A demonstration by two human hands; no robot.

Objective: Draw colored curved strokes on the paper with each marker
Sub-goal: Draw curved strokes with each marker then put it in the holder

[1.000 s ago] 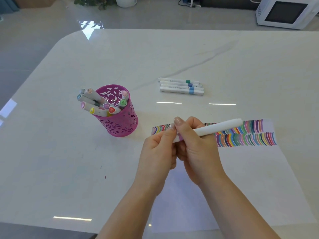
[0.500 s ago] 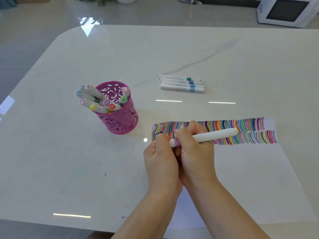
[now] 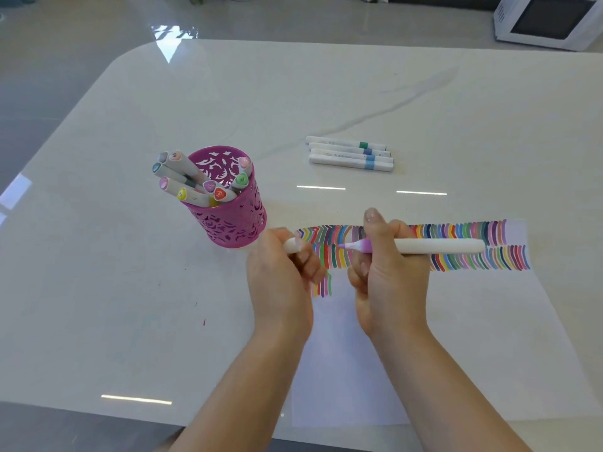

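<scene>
Holding marker (image 3: 440,246) — right hand (image 3: 388,282); cap (image 3: 291,246) (off) in left hand (image 3: 280,285).

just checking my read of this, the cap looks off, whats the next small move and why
Probably swing the marker in the right hand so its bare purple tip drops to the paper beside the short third row of strokes. The left hand holds the cap clear, and that row is barely begun.

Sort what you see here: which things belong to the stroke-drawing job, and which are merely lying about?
Job: lilac-tipped white marker in the right hand; its white cap in the left hand; white paper sheet; pink perforated cup of markers; four white markers lying flat.
Lying about: white dark-screened appliance, far right.
</scene>
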